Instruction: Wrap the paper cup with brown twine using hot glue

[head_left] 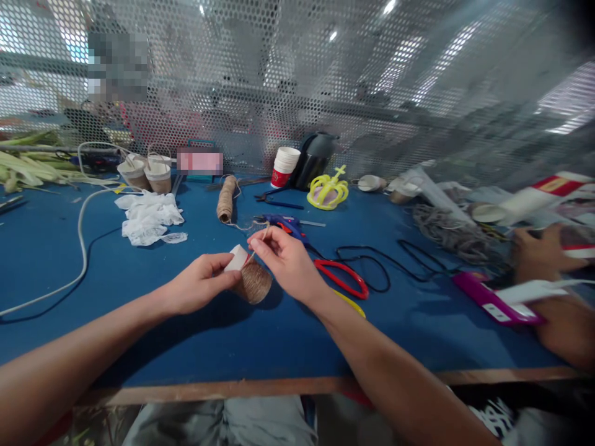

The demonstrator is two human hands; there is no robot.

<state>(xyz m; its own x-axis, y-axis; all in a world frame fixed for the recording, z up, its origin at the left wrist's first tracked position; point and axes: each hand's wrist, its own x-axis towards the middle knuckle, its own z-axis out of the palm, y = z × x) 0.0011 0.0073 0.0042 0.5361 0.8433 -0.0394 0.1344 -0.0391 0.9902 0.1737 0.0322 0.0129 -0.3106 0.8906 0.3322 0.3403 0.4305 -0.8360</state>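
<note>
Across lower frame, table. Near centre, left hand and right hand. Between, in left's grip, cup — mostly twine-wound, white end bare, seemingly unfinished. Above, left of centre, roll. In right's pinch, strand.

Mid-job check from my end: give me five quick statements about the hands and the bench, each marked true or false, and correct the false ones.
1. The left hand holds the twine-wrapped cup. True.
2. The right hand is empty. False: the right hand pinches a strand of twine.
3. The yellow crown is to the right of the stacked paper cups in the picture. True.
4. The twine roll stands upright on its end. False: the twine roll lies on its side.
5. The dark jug stands in front of the yellow crown. False: it stands behind it.
</note>
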